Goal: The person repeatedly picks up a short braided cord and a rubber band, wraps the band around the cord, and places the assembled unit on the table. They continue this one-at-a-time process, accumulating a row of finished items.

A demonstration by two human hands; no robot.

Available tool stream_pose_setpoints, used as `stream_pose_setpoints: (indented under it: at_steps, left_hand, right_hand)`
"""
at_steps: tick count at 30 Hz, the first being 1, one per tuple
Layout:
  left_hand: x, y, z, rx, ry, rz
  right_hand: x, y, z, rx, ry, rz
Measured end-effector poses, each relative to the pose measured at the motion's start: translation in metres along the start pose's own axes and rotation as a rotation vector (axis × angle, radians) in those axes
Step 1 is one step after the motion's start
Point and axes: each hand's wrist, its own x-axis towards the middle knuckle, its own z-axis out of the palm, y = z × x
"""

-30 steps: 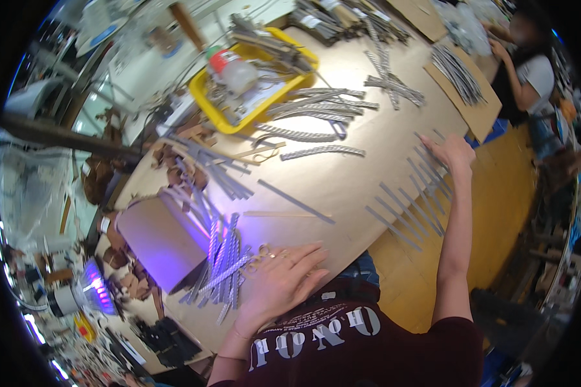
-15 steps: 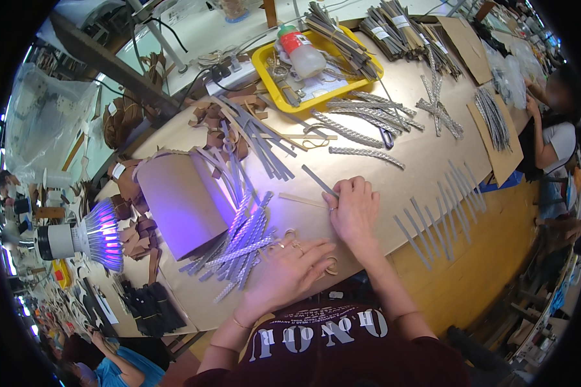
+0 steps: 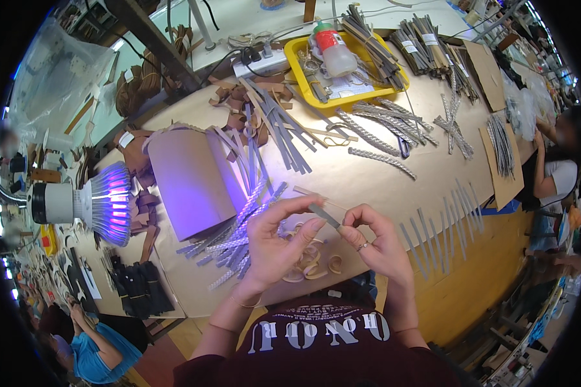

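A short grey strip slants between my two hands above the table. My right hand pinches its lower end between thumb and fingers. At the upper end, the thumb and forefinger of my left hand come around the strip from both sides. Beneath my hands lie curled beige strips. A thin pale strip shows just behind the fingertips. Left of my left hand is a loose pile of grey strips and braided lengths, partly covered by that hand.
A curved brown panel stands beside a lit lamp. A yellow tray with a bottle, braided pieces and strip bundles lie farther back. Grey strips line the right table edge. Other people sit left and right.
My right hand has lifted the grey strip off the table and turned over. My left hand has risen to the strip's other end, uncovering the beige curls. The view has shifted slightly.
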Motion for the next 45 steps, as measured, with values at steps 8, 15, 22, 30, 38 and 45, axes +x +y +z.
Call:
stream_pose_setpoints:
  at_steps: [8,15,22,30,38,45]
  left_hand:
    - [0.014,0.017,0.002,0.473,0.004,0.653]
    - [0.009,0.021,0.008,0.638,-0.098,0.753]
    - [0.004,0.022,0.014,0.765,-0.071,0.803]
    - [0.009,0.019,0.028,0.726,-0.067,0.760]
    - [0.008,0.021,0.024,0.345,-0.239,0.344]
    - [0.008,0.036,0.006,0.008,0.071,0.052]
  right_hand:
    - [-0.017,-0.046,0.013,-0.245,0.370,-0.190]
    - [-0.024,-0.060,0.017,0.000,0.317,-0.131]
    - [-0.023,-0.057,0.017,-0.115,0.362,-0.198]
    - [-0.022,-0.049,0.016,-0.309,0.423,-0.159]
    - [-0.021,-0.043,0.017,-0.506,0.420,-0.217]
    - [-0.019,-0.010,0.002,-0.401,0.356,-0.179]
